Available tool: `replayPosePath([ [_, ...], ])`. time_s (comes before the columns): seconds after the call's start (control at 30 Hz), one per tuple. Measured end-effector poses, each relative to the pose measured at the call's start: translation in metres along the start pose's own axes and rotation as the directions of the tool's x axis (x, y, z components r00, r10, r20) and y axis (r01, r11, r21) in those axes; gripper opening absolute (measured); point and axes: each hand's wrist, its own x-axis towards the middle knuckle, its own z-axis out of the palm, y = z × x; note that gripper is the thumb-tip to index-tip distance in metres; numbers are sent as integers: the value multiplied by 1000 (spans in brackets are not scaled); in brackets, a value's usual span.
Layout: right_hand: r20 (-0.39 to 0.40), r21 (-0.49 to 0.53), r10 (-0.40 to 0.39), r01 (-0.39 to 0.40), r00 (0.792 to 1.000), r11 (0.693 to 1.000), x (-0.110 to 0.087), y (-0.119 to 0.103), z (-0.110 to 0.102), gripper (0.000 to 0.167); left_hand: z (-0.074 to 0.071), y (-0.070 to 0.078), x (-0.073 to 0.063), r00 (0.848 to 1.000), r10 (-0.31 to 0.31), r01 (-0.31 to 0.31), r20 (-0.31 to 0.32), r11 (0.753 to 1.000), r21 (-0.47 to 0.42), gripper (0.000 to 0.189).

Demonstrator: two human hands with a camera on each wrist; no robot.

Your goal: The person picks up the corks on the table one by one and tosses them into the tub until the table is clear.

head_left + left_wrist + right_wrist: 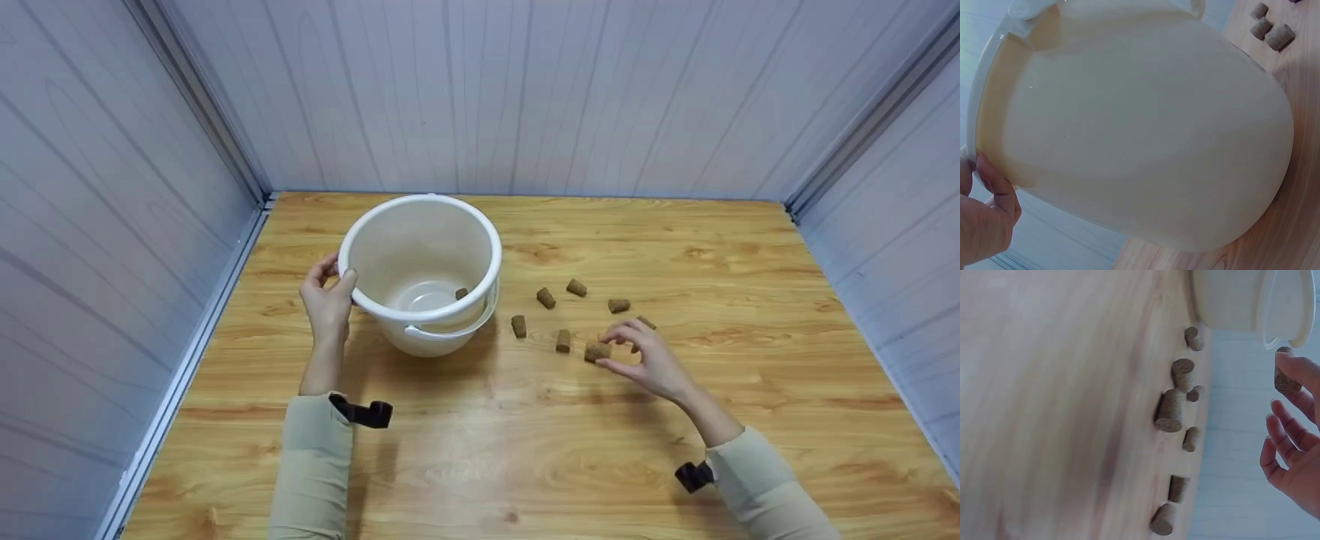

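Note:
A white plastic bucket (420, 322) stands tilted on the table. My left hand (328, 300) grips its rim on the left, and in the left wrist view the bucket's outer wall (1145, 129) fills most of the picture. One cork stopper (461, 293) lies inside, partly hidden by the rim. My right hand (649, 361) pinches another cork stopper (1287, 377) between thumb and index finger, the other fingers loosely bent. Around it several brown cork stoppers lie on the wood, among them one cork (563, 341) left of the fingertips and one (646, 322) partly behind the hand.
The wood-patterned table (525, 465) is bounded by a pale panelled back wall (480, 97) and side walls. The bucket's white handle (457, 330) hangs down at its front right. Several more corks, such as one (519, 326), lie right of the bucket.

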Motion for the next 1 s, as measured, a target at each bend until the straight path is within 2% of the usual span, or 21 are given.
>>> replayPosePath([
  [0.23, 20, 39, 17, -18, 1000, 999, 17, -14, -3, 22, 0, 0, 1, 1000, 4, -4, -8, 1000, 9, 40],
  [0.47, 13, 24, -39, 39, 999, 999, 36, -28, -9, 22, 1, 0, 0, 1000, -2, 2, -7, 1000, 8, 39],
  [0.7, 46, 23, -76, 75, 996, 997, 54, -42, -15, 21, 1, 0, 0, 1000, -16, 16, 4, 1000, 20, 38],
  [0.83, 53, 35, -97, 95, 994, 995, 65, -49, -18, 22, 1, -1, 0, 1000, -2, 2, 3, 1000, -3, 38],
  [1.0, 44, 41, -115, 114, 992, 993, 79, -59, -20, 23, -1, -1, 0, 1000, 23, -23, 8, 1000, 16, 39],
])
